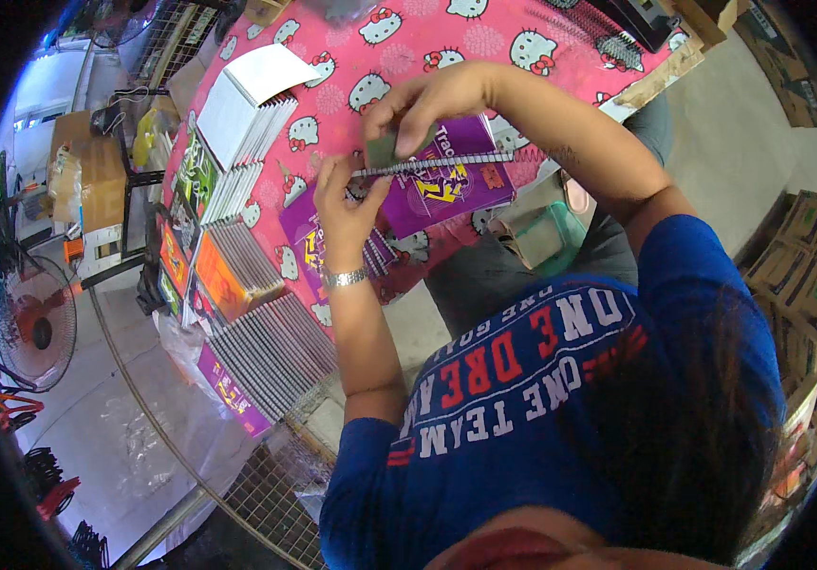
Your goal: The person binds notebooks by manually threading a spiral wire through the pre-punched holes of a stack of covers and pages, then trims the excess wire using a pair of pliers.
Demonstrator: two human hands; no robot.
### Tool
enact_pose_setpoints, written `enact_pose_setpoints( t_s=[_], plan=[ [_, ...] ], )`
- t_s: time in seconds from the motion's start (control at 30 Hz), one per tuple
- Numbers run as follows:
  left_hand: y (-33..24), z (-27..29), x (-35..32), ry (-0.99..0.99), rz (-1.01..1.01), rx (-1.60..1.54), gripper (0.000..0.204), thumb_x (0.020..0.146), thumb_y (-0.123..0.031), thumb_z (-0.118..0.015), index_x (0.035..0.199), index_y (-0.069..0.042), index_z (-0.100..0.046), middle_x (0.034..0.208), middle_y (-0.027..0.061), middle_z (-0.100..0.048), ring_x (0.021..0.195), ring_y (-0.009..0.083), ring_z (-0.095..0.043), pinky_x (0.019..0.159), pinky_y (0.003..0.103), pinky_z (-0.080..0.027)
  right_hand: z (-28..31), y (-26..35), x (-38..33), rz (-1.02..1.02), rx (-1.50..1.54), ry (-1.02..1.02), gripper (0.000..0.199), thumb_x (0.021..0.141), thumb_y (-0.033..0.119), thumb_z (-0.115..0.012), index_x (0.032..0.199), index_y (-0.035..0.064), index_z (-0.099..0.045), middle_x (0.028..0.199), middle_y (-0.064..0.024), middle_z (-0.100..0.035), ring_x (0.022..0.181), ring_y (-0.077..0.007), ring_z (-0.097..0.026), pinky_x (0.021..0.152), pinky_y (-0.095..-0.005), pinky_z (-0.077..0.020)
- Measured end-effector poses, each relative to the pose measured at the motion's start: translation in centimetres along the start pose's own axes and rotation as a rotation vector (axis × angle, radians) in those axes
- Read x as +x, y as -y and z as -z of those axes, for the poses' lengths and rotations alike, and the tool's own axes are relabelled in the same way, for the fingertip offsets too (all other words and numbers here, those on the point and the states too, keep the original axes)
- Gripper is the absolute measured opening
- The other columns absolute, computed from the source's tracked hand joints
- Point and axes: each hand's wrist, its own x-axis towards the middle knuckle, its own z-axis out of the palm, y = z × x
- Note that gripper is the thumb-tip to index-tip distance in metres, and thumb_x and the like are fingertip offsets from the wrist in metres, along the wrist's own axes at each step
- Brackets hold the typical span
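Observation:
A purple notebook lies on the pink cartoon-cat tablecloth, with a metal spiral wire running along its upper edge. My left hand, a watch on its wrist, pinches the left end of that wire. At the notebook's top left corner, my right hand grips it from above, with a small grey-green piece under the fingers; what that piece is I cannot tell. A second purple notebook sits partly under the first.
Stacks of notebooks fill the table's left side: white-covered ones, orange ones and a fanned row. Black spiral coils lie at top right. A floor fan stands left. Cardboard boxes line the right.

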Motion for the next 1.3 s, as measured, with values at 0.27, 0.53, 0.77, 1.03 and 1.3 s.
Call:
enact_pose_setpoints(
  t_s=[0.27, 0.53, 0.77, 1.03, 1.3],
  plan=[
    [-0.2, -0.3, 0.8, 0.054, 0.111, -0.162, 0.033, 0.067, -0.002, -0.08, 0.091, 0.001, -0.058, 0.088, 0.0092, -0.057, 0.076, 0.0197, -0.06, 0.065, 0.03, -0.05, 0.7, 0.1, 1.0, -0.147, -0.446, -0.129, 0.04, 0.078, 0.021, -0.07, 0.112, -0.0003, -0.063, 0.101, -0.0037, -0.062, 0.095, -0.0115, -0.057, 0.084, -0.0274, -0.0444],
    [2.2, -0.1, -0.5, 0.043, 0.158, -0.295, 0.028, 0.079, -0.006, -0.076, 0.098, 0.002, -0.057, 0.089, 0.006, -0.059, 0.076, 0.0128, -0.062, 0.063, 0.024, -0.052, 3.4, -2.1, 0.8, -0.495, -1.024, -0.427, 0.047, 0.073, 0.031, -0.073, 0.117, 0.0161, -0.066, 0.108, -0.005, -0.063, 0.103, -0.0222, -0.055, 0.084, -0.034, -0.0446],
    [-0.9, -1.0, -2.1, -0.226, 0.389, -0.495, 0.015, 0.093, -0.006, -0.061, 0.104, 0.002, -0.056, 0.092, 0.0073, -0.061, 0.065, 0.0141, -0.064, 0.062, 0.025, -0.054, 4.7, -9.5, -11.6, 0.071, -1.336, -1.082, 0.071, 0.077, 0.032, -0.072, 0.139, 0.0133, -0.043, 0.141, -0.0155, -0.043, 0.127, -0.0399, -0.043, 0.106, -0.0481, -0.036],
    [-1.1, -3.4, -2.4, -0.459, 0.236, -0.459, 0.021, 0.096, -0.01, -0.058, 0.11, 0.004, -0.057, 0.095, 0.0095, -0.06, 0.062, 0.0134, -0.064, 0.053, 0.024, -0.054, -8.3, -13.3, -16.6, -0.448, -1.487, -1.094, 0.059, 0.082, 0.027, -0.069, 0.134, 0.0093, -0.048, 0.133, -0.0183, -0.049, 0.119, -0.0392, -0.047, 0.099, -0.0479, -0.0406],
    [-1.4, -3.3, -2.6, -0.339, 0.392, -0.417, 0.016, 0.095, -0.003, -0.055, 0.109, 0.003, -0.057, 0.098, 0.0061, -0.061, 0.086, 0.0138, -0.064, 0.055, 0.025, -0.053, -12.3, -5.4, -4.0, 0.221, -1.18, -0.971, 0.06, 0.077, 0.028, -0.071, 0.131, 0.0089, -0.053, 0.121, -0.0138, -0.055, 0.11, -0.0331, -0.051, 0.096, -0.0455, -0.0392]
  ],
)
